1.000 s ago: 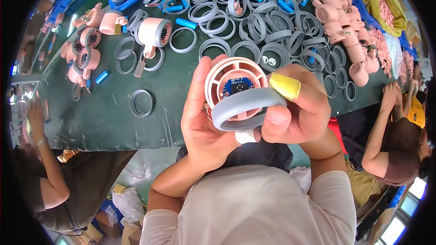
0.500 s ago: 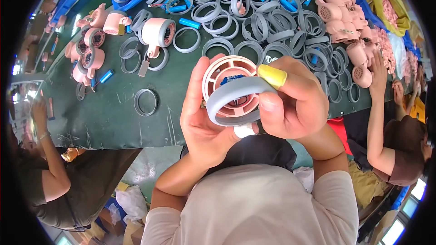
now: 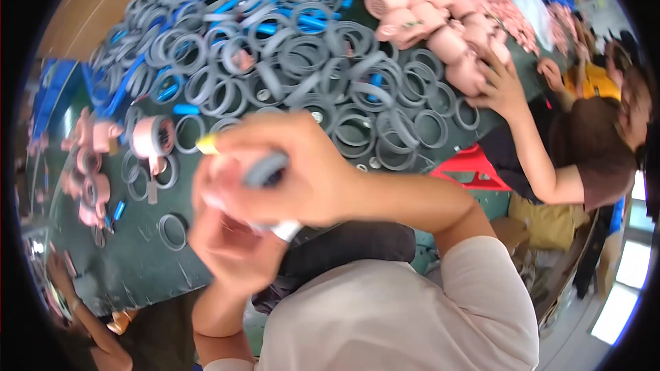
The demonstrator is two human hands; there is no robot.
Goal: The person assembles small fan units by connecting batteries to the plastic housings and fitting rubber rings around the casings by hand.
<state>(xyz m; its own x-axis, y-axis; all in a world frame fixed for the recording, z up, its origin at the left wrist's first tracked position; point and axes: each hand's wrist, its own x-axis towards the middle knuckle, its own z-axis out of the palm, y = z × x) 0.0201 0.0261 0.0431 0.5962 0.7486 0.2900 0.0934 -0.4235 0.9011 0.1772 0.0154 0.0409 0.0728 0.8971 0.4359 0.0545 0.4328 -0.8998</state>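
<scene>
My left hand (image 3: 234, 251) and my right hand (image 3: 309, 168) are close together above the near edge of the table, both smeared by motion. Between them is a grey ring (image 3: 267, 168), partly covered by my right fingers, which close over it from above. The pink round housing is almost wholly hidden by my hands. My left hand cups it from below, its fingers curled upward. Yellow tape wraps one right fingertip, and a white wrap is on my left thumb. A lone grey ring (image 3: 172, 231) lies on the table to the left of my hands.
Beyond my hands, grey rings (image 3: 302, 55) and blue cylinders (image 3: 313, 24) form a wide pile. Pink housings (image 3: 93, 165) stand at left; more pink housings (image 3: 412, 7) are heaped at right, where another person's hand (image 3: 502, 86) touches one. A red stool (image 3: 474, 165) stands beside the table.
The view has swung, tilting the table. My hands have moved left and closed together, my right hand now covering most of the ring and housing. The person's hand at right has reached onto a pink housing.
</scene>
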